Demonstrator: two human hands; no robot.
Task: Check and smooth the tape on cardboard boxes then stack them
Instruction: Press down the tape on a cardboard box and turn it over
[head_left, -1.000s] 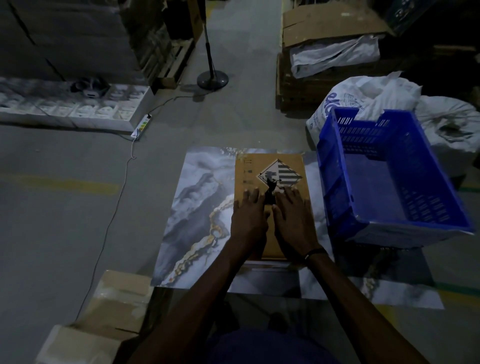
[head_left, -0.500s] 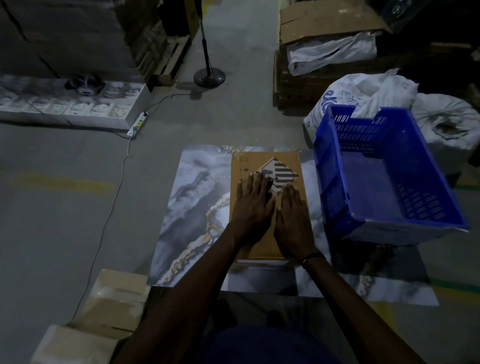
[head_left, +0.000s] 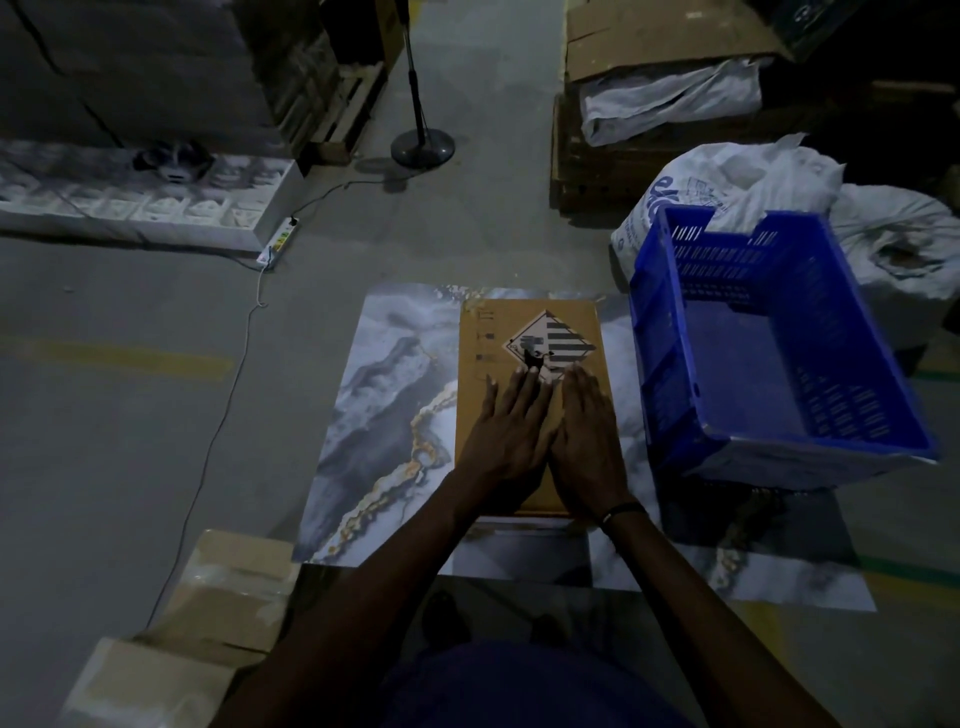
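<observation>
pressing both palms flat on the flat brown cardboard box (head_left: 524, 384), you have your left hand (head_left: 506, 436) and right hand (head_left: 589, 436) side by side, fingers straight, gripping nothing. box lies on the marble-patterned grey and gold sheet (head_left: 384, 415) on the floor. fingertips reach the lower edge of the black-and-white striped diamond label (head_left: 550, 343). blue slatted plastic crate (head_left: 769, 343) sits just right of the box. taped brown cartons (head_left: 208, 613) rest at lower left. tape itself too dim to make out.

Both hands, L (head_left: 511, 434) & R (head_left: 589, 434), slid fwd along box (head_left: 480, 364) top twd label (head_left: 548, 343).
</observation>
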